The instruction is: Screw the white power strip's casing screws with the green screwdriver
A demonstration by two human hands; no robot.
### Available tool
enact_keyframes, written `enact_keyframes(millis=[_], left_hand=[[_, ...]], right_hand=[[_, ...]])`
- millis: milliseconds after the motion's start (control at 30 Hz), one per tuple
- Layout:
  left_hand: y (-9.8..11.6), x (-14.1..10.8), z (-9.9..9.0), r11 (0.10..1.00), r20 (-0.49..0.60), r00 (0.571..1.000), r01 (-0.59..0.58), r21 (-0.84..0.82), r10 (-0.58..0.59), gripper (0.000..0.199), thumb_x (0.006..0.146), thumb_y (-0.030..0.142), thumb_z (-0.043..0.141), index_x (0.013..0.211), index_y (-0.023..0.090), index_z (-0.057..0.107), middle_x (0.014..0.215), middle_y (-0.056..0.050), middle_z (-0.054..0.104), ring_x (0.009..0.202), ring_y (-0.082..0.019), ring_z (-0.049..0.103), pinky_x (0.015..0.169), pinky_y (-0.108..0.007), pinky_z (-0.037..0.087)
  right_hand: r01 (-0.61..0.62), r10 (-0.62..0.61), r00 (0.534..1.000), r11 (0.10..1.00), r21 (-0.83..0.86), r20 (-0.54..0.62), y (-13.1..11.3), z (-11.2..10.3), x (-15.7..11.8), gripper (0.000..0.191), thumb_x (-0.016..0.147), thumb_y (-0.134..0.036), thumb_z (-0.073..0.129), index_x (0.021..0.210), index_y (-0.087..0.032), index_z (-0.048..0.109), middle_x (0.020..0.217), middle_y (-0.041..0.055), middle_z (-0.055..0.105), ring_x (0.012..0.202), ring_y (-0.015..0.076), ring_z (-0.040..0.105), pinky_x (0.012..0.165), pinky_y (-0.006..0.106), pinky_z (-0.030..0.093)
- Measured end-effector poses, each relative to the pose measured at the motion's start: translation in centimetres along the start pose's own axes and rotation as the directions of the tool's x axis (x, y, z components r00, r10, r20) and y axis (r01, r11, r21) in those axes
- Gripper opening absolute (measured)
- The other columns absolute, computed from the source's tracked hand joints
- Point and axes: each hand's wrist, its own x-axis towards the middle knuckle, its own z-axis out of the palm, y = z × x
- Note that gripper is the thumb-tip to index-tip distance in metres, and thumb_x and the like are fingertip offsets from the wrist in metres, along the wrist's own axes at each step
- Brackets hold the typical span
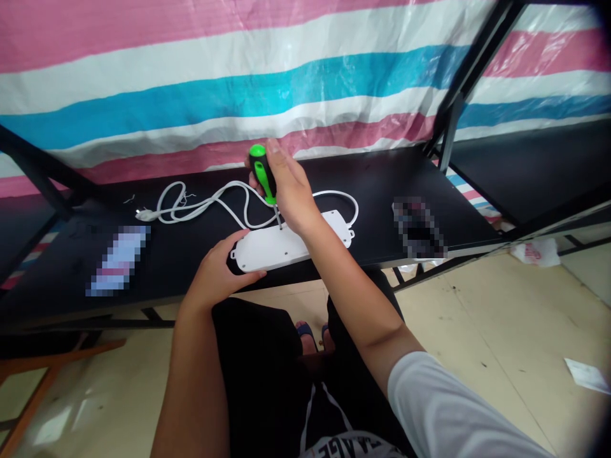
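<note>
Gripping screwdriver (261,170) in curled right fingers (279,161), over power strip (273,245) lying left-to-right; clasping its end between spread, nearer left fingers (251,278).

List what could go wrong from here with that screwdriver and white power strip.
The screwdriver in the right hand leans, its tip near the strip's far edge; it could slip and scratch the casing.

The left hand grips only one end of the power strip, so the other end might swivel under force.

The strip lies close to the near edge of the black tabletop; a hard push toward the person could tip it off.
</note>
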Motion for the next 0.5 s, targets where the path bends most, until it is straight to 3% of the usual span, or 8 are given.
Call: enact_keyframes(millis=[167,267,367,500], left_hand=[[0.1,0.1,-0.1,1.000,0.007,1.000,0.006,0.011,-0.006,0.103,0.070,0.064,0.091,0.161,0.027,0.060,0.163,-0.013,0.067,0.149,-0.042,0.062,0.131,-0.057,0.044],[0.1,0.1,0.0,1.000,0.005,1.000,0.003,0.009,-0.003,0.104,0.071,0.065,0.091,0.161,0.026,0.060,0.162,-0.014,0.067,0.147,-0.043,0.063,0.130,-0.057,0.045],[-0.1,0.1,0.0,1.000,0.002,1.000,-0.006,0.010,0.006,0.104,0.071,0.064,0.092,0.162,0.026,0.060,0.162,-0.013,0.067,0.147,-0.043,0.063,0.129,-0.058,0.045],[-0.2,0.1,0.1,1.000,-0.001,1.000,-0.006,0.012,0.006,0.102,0.071,0.064,0.092,0.161,0.028,0.060,0.162,-0.013,0.067,0.147,-0.043,0.063,0.129,-0.059,0.045]], right_hand=[[0.036,-0.037,0.999,0.987,0.157,0.003,0.4,0.5,-0.2,0.064,0.100,-0.092,0.050,0.099,-0.028,0.058,0.081,-0.0018,0.064,0.061,0.0126,0.052,0.056,0.030,0.041],[0.080,-0.086,0.996,0.965,0.251,0.012,0.3,0.8,-0.6,0.050,0.101,-0.075,0.069,0.099,-0.028,0.052,0.082,-0.0054,0.062,0.057,0.0097,0.046,0.055,0.028,0.035],[0.075,-0.071,0.997,0.985,0.158,-0.029,-0.2,0.9,-0.9,0.055,0.087,-0.064,0.091,0.094,-0.028,0.050,0.081,-0.0071,0.061,0.059,0.0087,0.047,0.057,0.027,0.042],[-0.003,0.003,1.000,0.999,0.037,0.000,-1.0,0.7,-0.9,0.052,0.086,-0.070,0.089,0.094,-0.026,0.062,0.081,-0.0027,0.066,0.071,0.0127,0.062,0.066,0.028,0.056]])
